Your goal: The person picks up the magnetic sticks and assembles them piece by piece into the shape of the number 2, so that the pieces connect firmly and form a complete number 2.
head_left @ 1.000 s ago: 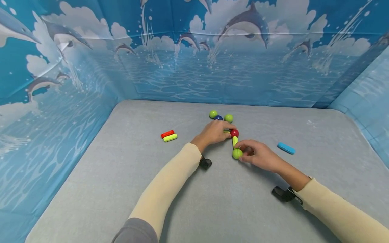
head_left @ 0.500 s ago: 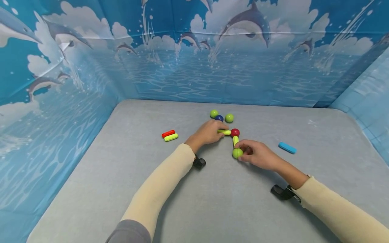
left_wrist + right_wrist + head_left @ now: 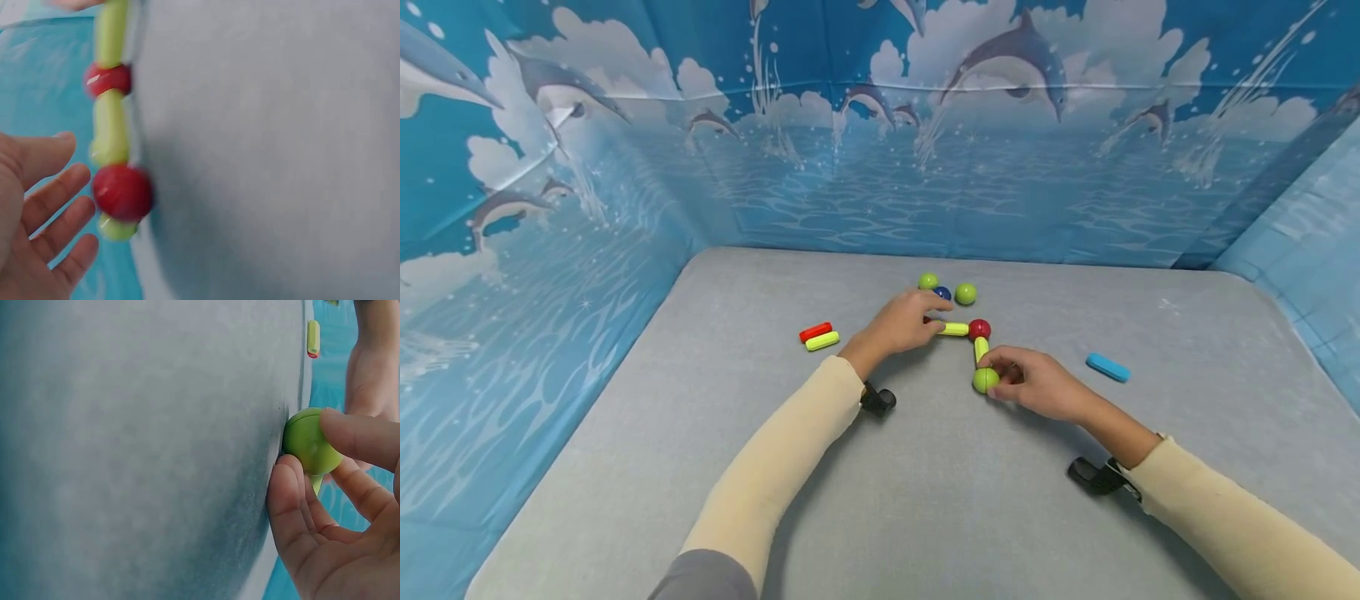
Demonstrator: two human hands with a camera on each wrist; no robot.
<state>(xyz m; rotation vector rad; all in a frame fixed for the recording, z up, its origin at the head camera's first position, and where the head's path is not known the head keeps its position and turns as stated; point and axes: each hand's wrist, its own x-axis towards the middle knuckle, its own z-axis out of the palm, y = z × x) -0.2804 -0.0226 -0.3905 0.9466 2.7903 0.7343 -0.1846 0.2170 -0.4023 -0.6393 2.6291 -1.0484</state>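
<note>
R hand (image 3: pixel 1037 383) pinching green ball (image 3: pixel 984 381) btwn thumb & fingers. L hand (image 3: pixel 898 323) released: fingers loose & apart, just beside the chain's L end; can't tell if any fingertip touches.

Chain sits a bit R of mid-table, twd far edge, bent like a corner: green ball at near end, then near rod (yellow-grn) (image 3: pixel 982 350), red ball (image 3: pixel 980 330) at the bend, far rod (yellow-grn) (image 3: pixel 956 329) running L under L hand. L wrist view adds 2nd red ball (image 3: pixel 123 192) at that rod's end, w/ yellow-grn stub (image 3: pixel 117 229) beyond; blurry there.

Nr far edge, past L hand: blue ball (image 3: pixel 942 293) btwn L lime ball (image 3: pixel 928 281) & R lime ball (image 3: pixel 966 293).

Twd table's L edge: red rod (image 3: pixel 815 332) & spare yellow rod (image 3: pixel 822 341) side by side. Twd R edge: lt-blue rod (image 3: pixel 1107 367), well apart from chain.

Cream sleeves (image 3: pixel 775 475) on both arms, black device (image 3: pixel 1093 477) at each wrist. Grey table (image 3: pixel 910 500); dolphin curtain (image 3: pixel 850 200) along far & L edges.
</note>
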